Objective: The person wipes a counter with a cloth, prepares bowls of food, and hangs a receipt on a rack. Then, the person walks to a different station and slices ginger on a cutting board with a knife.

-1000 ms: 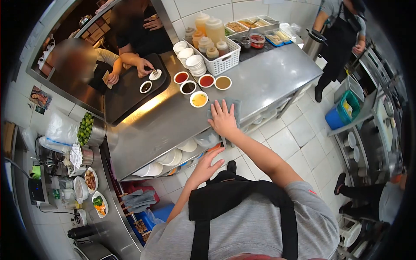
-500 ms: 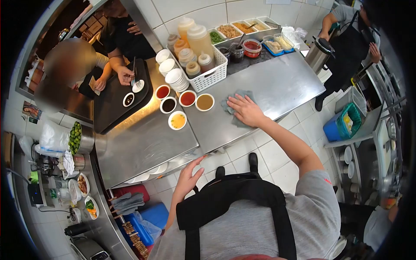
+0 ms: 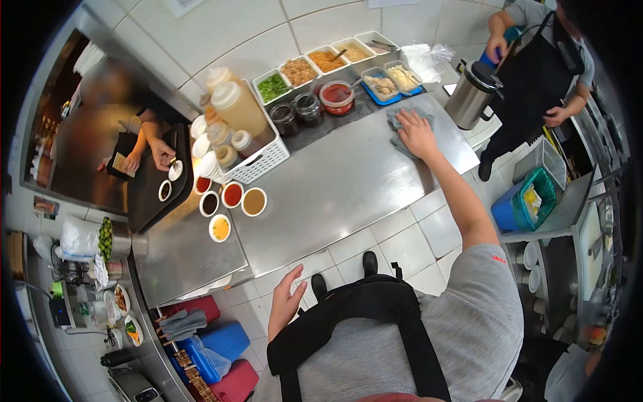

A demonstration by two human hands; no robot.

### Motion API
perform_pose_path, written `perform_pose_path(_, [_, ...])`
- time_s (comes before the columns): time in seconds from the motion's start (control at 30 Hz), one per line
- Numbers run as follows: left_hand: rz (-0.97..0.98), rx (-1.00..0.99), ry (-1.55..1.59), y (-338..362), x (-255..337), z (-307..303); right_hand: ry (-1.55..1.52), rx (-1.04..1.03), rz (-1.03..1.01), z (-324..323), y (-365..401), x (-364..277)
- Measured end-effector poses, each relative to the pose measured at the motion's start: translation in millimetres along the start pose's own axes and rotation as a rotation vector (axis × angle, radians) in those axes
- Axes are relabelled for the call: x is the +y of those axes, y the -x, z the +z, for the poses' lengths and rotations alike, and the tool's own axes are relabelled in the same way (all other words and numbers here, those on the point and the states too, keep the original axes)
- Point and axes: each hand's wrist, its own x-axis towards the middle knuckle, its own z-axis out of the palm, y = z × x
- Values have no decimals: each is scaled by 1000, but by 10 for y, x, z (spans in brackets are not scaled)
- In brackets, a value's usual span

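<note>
Pressing a damp-looking grey cloth (image 3: 402, 147) flat with the right hand (image 3: 416, 134), fingers extended over it rather than clenched around it. Holding nothing in the left hand (image 3: 287, 303), raised with fingers loosely parted, just off the front edge of the long stainless-steel counter (image 3: 321, 194). Reaching with the cloth close to the counter's right end, just in front of a blue plastic tray (image 3: 384, 104) of clear containers, near a tall steel urn (image 3: 473, 97). Judging by that placement, well along toward the right corner; cannot tell how much steel to count as gone over. Farther left, standing near the seam: a white cup of yellow liquid (image 3: 220, 228) and a white cup of brown sauce (image 3: 254, 201), apart from the cloth, beside a white perforated plastic basket (image 3: 266, 159) of squeeze bottles.
</note>
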Motion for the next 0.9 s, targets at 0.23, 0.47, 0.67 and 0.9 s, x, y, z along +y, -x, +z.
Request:
perform_pose_path(0.23, [16, -94, -49, -182, 223, 188, 34, -12, 416, -310, 228, 1005])
perform_pose_path(0.47, [94, -145, -162, -15, 184, 71, -197, 15, 957, -351, 981, 1012])
perform_pose_path(0.67, [188, -144, -241, 614, -32, -229, -821, 918, 1254, 155, 1204, -475])
perform_pose_path(0.9, [137, -50, -267, 1713, -554, -610, -1187, 577, 1076, 322, 1707, -3047])
